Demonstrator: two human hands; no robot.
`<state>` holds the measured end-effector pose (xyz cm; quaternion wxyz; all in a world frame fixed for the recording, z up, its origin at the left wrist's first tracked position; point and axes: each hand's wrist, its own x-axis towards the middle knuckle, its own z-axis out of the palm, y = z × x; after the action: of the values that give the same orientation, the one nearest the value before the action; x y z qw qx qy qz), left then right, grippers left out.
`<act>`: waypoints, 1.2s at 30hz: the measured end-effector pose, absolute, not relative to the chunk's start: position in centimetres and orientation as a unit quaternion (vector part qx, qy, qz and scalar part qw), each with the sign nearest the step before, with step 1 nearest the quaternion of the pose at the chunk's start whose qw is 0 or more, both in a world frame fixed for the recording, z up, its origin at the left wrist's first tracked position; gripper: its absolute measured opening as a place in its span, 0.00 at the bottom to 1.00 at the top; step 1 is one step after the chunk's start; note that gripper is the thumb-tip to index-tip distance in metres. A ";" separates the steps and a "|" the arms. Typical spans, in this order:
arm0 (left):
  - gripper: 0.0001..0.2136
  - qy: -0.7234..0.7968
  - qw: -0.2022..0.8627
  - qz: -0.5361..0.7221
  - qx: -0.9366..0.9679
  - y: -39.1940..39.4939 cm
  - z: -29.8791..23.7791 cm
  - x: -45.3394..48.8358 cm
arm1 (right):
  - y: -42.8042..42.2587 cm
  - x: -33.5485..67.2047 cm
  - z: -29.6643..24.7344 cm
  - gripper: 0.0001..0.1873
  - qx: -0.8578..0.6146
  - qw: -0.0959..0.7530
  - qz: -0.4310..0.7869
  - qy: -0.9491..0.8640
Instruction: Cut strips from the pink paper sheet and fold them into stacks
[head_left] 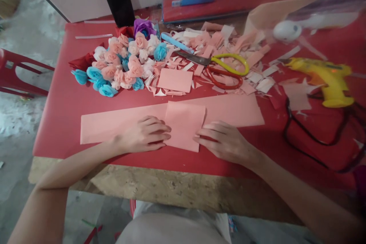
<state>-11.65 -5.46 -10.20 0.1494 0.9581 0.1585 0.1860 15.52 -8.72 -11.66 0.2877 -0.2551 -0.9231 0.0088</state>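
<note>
A folded square of pink crepe paper (184, 126) lies across a long pink paper strip (234, 110) on the red tabletop. At its left edge, my left hand (148, 135) has its fingers bent together and closed on the paper. From the other side, my right hand (221, 141) grips the lower right edge, with its thumb hidden. Above them sits a smaller pink paper piece (175, 80). Scissors with yellow and red handles (230, 65) rest slightly open on the paper scraps.
Paper flowers (122, 65) in several colours crowd the table's back left. Pink and white scraps (214, 42) are heaped beside them. A yellow glue gun (323, 72) with a dark cord (311, 141) lies at the right. A red stool (20, 70) stands on the floor at left.
</note>
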 end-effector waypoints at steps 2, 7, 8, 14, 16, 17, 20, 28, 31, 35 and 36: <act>0.07 0.160 0.147 0.186 0.958 -5.4 -10.2 -11.7 | -8.8 15.7 -11.8 0.14 -0.253 0.282 0.012 -0.926; 0.06 0.149 0.149 0.195 0.958 -5.3 -10.1 -11.7 | -8.9 15.8 -12.1 0.14 -0.248 0.277 0.019 -0.928; 0.06 0.147 0.149 0.197 0.958 -5.3 -10.1 -11.7 | -8.9 15.8 -12.1 0.14 -0.248 0.276 0.020 -0.928; 0.05 0.134 0.148 0.205 0.958 -5.4 -10.0 -11.7 | -8.9 15.9 -12.1 0.14 -0.245 0.272 0.029 -0.930; 0.05 0.128 0.145 0.205 0.959 -5.4 -10.0 -11.8 | -9.0 15.9 -12.2 0.14 -0.244 0.272 0.029 -0.930; 0.05 0.124 0.144 0.205 0.960 -5.4 -10.0 -11.8 | -9.0 15.9 -12.3 0.14 -0.242 0.270 0.032 -0.931; 0.05 0.111 0.146 0.207 0.961 -5.4 -10.0 -11.9 | -8.9 15.8 -12.2 0.14 -0.237 0.259 0.051 -0.935; 0.05 0.094 0.138 0.210 0.963 -5.5 -10.1 -11.9 | -8.7 15.1 -10.7 0.16 -0.262 0.235 0.119 -0.928; 0.04 0.093 0.142 0.210 0.963 -5.6 -10.0 -11.8 | -8.3 14.6 -10.1 0.16 -0.280 0.211 0.152 -0.924; 0.04 0.096 0.154 0.209 0.961 -5.6 -9.9 -11.7 | -7.1 13.9 -9.1 0.14 -0.305 0.163 0.200 -0.917; 0.04 0.096 0.158 0.208 0.960 -5.7 -9.9 -11.7 | -6.8 13.7 -8.8 0.14 -0.314 0.147 0.210 -0.914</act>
<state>-11.72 -5.66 -9.85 0.1583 0.9604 0.0959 0.2083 13.68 -6.76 -8.81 0.1474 -0.3136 -0.9143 0.2099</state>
